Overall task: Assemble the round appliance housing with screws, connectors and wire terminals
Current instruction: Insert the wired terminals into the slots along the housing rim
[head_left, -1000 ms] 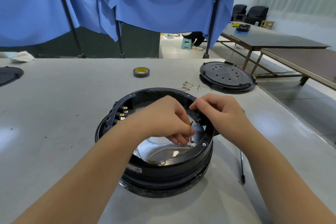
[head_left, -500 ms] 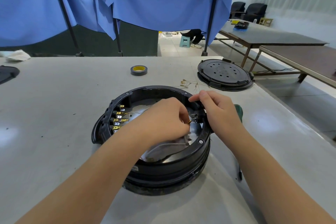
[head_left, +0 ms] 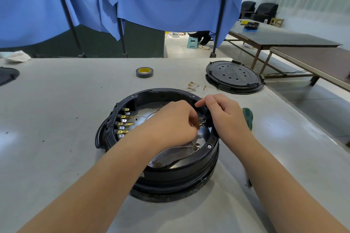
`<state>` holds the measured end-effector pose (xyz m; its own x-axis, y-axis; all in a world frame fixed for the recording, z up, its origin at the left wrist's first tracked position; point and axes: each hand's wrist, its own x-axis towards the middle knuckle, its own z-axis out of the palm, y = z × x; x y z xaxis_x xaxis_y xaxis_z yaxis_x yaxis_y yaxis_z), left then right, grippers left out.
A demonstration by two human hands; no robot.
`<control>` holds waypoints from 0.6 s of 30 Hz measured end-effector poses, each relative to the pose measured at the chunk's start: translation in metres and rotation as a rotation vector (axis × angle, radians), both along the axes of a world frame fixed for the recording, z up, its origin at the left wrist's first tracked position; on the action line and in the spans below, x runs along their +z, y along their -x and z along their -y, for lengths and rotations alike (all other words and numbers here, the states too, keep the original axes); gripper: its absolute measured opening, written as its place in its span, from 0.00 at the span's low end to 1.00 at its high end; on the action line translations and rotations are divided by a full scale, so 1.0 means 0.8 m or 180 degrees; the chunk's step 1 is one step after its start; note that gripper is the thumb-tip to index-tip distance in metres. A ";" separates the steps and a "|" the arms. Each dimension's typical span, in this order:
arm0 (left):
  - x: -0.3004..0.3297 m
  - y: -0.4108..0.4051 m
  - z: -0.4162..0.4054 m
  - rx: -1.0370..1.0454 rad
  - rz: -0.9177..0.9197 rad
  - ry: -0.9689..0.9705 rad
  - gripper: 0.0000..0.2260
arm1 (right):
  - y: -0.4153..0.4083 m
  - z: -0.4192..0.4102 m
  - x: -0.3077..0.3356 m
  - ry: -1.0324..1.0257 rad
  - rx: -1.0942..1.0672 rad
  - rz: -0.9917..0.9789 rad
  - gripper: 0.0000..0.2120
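The housing (head_left: 161, 172) sits on the table (head_left: 56, 119), open side up, directly in front of the person.

Step in hand, as judged: seat a wire terminal on a tab at the right inner wall.

1. The left hand (head_left: 170, 125) reaches into the housing with fingers curled, pinching a brass terminal (head_left: 198, 126) at its tips. Keep the pinch close behind the terminal's mouth so it does not twist.
2. The terminal lies just beside a small metal connector (head_left: 202, 119) on the wall; whether it has begun to seat cannot be told. Line it up square with the tab, then push straight along it; an angled push may bend the tab.
3. The right hand (head_left: 225, 113) rests on the rim, fingers curled over it near the connector, forefinger extended. Use it to brace the housing against the push.
4. Across the housing, a terminal block (head_left: 123, 123) carries a row of brass and silver tabs, some already wired.

Farther out lie a green-handled tool (head_left: 247, 117), spare wires (head_left: 197, 87), a lid (head_left: 233, 76) and a tape roll (head_left: 144, 72).
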<state>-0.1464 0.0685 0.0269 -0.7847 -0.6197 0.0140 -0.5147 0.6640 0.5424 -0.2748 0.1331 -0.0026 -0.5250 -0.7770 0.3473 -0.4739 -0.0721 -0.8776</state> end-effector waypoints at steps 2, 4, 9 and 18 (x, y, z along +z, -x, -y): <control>0.001 -0.001 0.000 0.0022 0.0007 -0.0034 0.09 | 0.000 0.000 0.000 -0.0025 0.0008 -0.0014 0.16; 0.002 -0.002 0.000 0.0063 -0.0004 -0.0034 0.09 | 0.000 0.000 0.000 -0.0035 0.0017 -0.0001 0.16; 0.004 -0.002 -0.002 0.0128 0.0002 0.0029 0.10 | 0.000 0.000 0.001 -0.0074 0.0022 -0.0042 0.15; 0.002 -0.001 0.000 0.0050 0.0060 0.0042 0.11 | 0.000 0.000 0.001 -0.0106 0.0031 -0.0057 0.15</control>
<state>-0.1454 0.0688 0.0288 -0.7750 -0.6319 0.0075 -0.5353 0.6627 0.5237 -0.2745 0.1330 -0.0019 -0.5114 -0.7933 0.3304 -0.4889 -0.0476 -0.8711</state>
